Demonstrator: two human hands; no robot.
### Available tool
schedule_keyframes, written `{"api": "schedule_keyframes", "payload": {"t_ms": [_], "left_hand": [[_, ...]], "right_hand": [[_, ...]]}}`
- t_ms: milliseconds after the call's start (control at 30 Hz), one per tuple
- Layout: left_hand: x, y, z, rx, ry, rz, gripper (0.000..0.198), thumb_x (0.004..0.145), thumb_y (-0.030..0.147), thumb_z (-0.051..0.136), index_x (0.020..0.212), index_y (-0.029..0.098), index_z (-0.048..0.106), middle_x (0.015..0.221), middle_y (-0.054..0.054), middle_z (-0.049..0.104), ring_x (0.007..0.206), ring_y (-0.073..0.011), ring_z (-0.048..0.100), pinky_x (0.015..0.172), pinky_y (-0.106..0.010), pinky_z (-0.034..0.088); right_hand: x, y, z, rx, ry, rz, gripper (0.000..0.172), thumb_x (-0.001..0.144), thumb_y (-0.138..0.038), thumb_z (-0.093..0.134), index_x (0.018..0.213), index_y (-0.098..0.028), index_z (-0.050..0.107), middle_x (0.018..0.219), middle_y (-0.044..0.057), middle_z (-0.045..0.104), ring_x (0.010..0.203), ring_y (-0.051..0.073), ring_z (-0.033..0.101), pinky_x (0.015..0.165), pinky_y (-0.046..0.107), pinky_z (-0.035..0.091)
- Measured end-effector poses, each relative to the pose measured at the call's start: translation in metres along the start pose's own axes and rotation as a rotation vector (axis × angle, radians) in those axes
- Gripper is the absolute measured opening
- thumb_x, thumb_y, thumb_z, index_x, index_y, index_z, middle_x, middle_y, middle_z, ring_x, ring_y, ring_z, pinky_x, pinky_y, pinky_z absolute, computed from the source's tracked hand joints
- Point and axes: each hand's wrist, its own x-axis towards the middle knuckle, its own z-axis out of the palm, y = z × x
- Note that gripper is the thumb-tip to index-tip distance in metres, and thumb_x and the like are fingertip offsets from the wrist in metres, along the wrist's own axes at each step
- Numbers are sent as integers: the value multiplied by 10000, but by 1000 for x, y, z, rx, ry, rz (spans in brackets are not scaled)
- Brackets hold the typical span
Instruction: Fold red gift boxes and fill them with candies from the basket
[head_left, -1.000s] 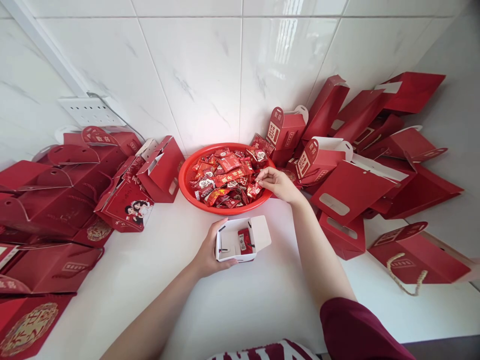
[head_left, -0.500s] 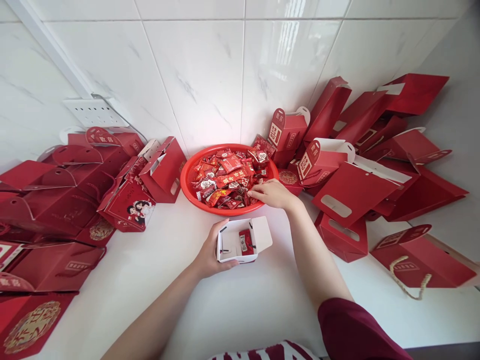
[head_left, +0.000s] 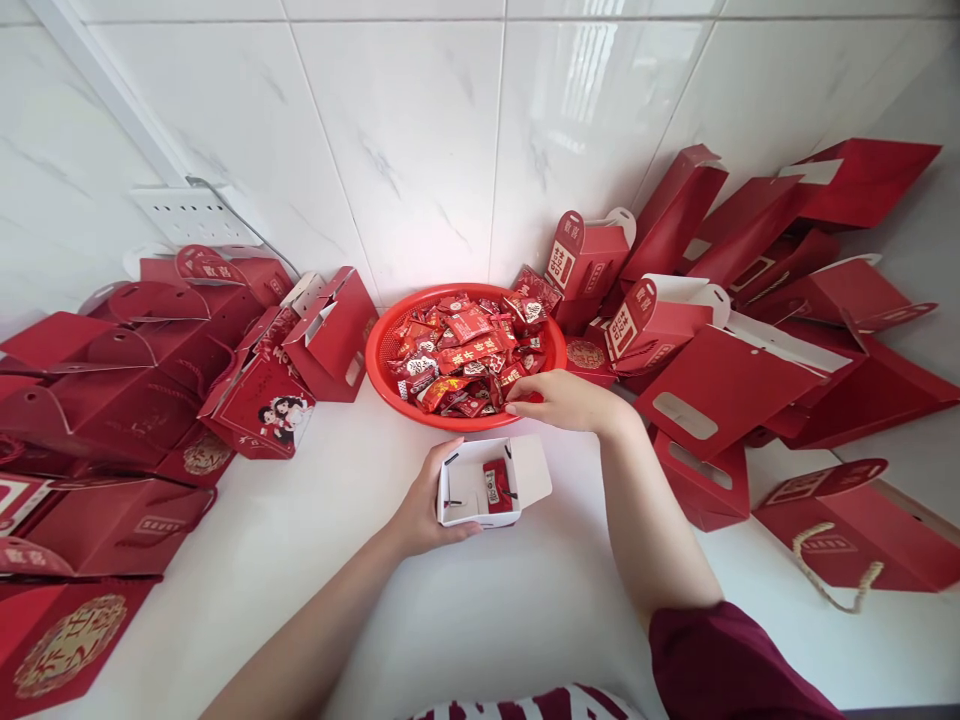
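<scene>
A small white-lined paper box (head_left: 466,478) with its flap open to the right is held by my left hand (head_left: 421,502), thumb and fingers around its left side. Inside the box lies one red-wrapped candy (head_left: 496,487) against the right wall. Behind it stands a red plastic basket (head_left: 384,392) heaped with wrapped candies (head_left: 472,355). My right hand (head_left: 574,402) reaches over the basket's front right rim, thumb and forefinger apart, fingertips at the candies. No candy shows between those fingers.
Red gift boxes (head_left: 142,415) crowd the left of the white table (head_left: 480,620). More red boxes (head_left: 731,385) pile up on the right, one with a rope handle (head_left: 832,575). A tiled wall (head_left: 405,150) with a power socket (head_left: 195,215) closes off the back.
My right hand has drawn back slightly at the basket's rim, its thumb and forefinger now showing apart. My left hand keeps hold of the box. The view has shifted a little.
</scene>
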Motion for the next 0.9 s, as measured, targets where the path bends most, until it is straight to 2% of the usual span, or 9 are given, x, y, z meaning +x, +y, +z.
{"api": "schedule_keyframes", "payload": {"t_ms": [133,267,667,800,900], "left_hand": [[0,-1,1,-6,-1,3,1036,662,377,853,1499,283,249,1528,-148,283,1390,-390,360,1114,-536,386],[0,-2,1,-5,9,4,1037,661,396,851,1502,273,255,1515,-149,305,1382,-386,373,1113,-536,388],[1,0,0,6,5,7,1032,664,381,849,1502,289,254,1508,-147,326,1373,-405,385,1099,-581,401],[0,-1,0,7,2,5,1034,669,404,845,1505,279,249,1515,-150,319,1376,-399,385,1096,-574,405],[0,-1,1,4,8,9,1032,667,415,848,1503,265,260,1510,-153,328,1371,-393,392,1098,-552,406]], "right_hand": [[-8,0,-6,34,15,-65,199,846,-285,662,1031,-245,725,1134,37,730,1020,263,665,873,352,492],[-8,-2,-6,12,22,-57,160,823,-216,662,964,-240,734,1057,31,747,959,258,676,841,351,499],[-7,-4,-6,6,44,-26,130,814,-205,686,918,-240,755,984,28,763,902,251,689,786,329,509],[-6,0,-7,22,34,-96,173,875,-212,607,923,-249,769,976,10,768,903,238,694,820,329,502],[-2,3,-5,18,55,-92,205,899,-212,563,897,-235,768,919,13,770,867,230,690,781,320,496]]}}
